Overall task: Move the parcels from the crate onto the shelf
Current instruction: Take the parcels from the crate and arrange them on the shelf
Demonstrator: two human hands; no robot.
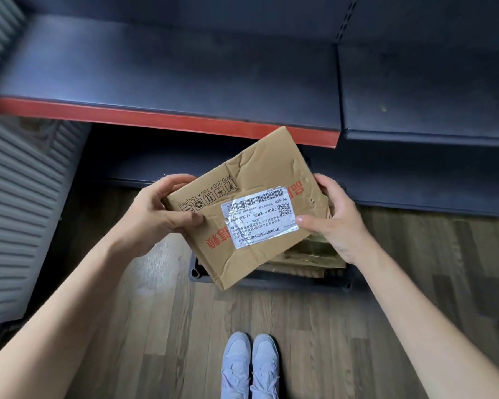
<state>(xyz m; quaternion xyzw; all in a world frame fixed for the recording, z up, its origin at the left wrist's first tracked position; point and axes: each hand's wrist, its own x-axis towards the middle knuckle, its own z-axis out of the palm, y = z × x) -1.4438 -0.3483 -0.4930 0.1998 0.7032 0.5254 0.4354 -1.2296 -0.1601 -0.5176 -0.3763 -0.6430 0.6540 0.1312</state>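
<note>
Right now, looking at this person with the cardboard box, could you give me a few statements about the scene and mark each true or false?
1. Both hands hold the cardboard parcel, the left hand and the right hand at opposite sides. True.
2. The parcel rests on the shelf. False: it is held in the air, in front of the shelf's red edge.
3. A white shipping label faces up. True.
4. The crate on the floor looks empty. False: more cardboard shows in it.
5. The person is barefoot. False: they wear light shoes.

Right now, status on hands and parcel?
Both hands, left and right, grip the parcel. Held above crate. Shelf ahead, nothing blocking.
</note>
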